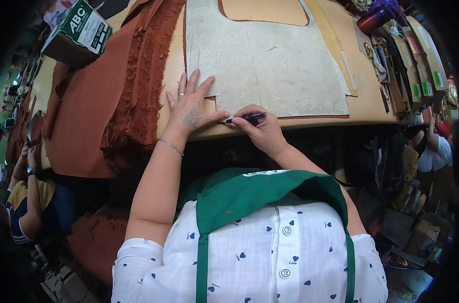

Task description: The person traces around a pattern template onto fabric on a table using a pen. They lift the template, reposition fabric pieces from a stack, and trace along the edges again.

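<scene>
A grey flat template [290, 65] with a cut-out at its top lies over reddish-brown material on the tan table [361, 113]. My left hand [191, 108] rests spread over the template's lower left edge, a ring on one finger, its thumb pointing at the pen tip. My right hand [260, 129] pinches a dark blue pen [249, 117], held nearly level with its tip at the template's lower left corner, close to my left thumb. A thin reddish-brown strip [315, 117] shows along the template's bottom edge.
Thick stacks of reddish-brown fabric [93, 116] with frayed edges lie at the left, with a green and white box [80, 35] on top. A dark red tumbler [376, 20] and boxes [419, 65] stand at the right. Other people [32, 202] are at both sides.
</scene>
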The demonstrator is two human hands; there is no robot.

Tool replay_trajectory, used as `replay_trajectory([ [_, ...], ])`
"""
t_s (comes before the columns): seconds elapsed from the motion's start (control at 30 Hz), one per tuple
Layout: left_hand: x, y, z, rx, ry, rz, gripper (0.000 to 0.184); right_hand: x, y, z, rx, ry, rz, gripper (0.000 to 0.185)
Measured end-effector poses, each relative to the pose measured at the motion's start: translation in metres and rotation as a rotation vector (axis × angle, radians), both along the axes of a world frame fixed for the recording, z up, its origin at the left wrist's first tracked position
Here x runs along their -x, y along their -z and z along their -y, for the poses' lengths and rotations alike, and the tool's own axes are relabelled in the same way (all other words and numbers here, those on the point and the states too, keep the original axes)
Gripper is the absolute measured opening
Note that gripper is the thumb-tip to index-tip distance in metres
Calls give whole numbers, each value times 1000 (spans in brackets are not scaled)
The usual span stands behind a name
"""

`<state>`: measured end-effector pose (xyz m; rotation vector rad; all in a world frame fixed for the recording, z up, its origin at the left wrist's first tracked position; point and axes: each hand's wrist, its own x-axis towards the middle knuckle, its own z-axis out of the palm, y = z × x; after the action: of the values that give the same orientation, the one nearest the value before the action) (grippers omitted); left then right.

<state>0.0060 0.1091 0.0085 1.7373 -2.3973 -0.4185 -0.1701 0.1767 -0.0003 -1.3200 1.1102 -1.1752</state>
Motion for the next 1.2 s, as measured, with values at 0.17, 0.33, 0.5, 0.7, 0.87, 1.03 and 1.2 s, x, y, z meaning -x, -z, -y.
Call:
replay_trajectory([
  [0.17,2,-4,-1,-6,1,22,90,46,2,0,120,73,-104,12],
  [0.33,3,-4,0,-21,1,17,89,135,3,-7,103,165,-149,9],
  [0.5,5,-6,0,-37,-8,24,89,200,-6,-18,27,252,-194,5],
  [0.7,7,-7,0,-18,5,55,88,258,-10,-25,-83,325,-115,9],
  [0.87,6,-6,1,-43,8,50,90,286,-13,-28,-83,374,-185,10],
  [1.03,6,-4,2,-39,8,63,90,294,-19,-34,-39,458,-188,10],
  [1.2,8,-6,1,-29,12,53,90,241,-20,-37,124,624,105,6],
])
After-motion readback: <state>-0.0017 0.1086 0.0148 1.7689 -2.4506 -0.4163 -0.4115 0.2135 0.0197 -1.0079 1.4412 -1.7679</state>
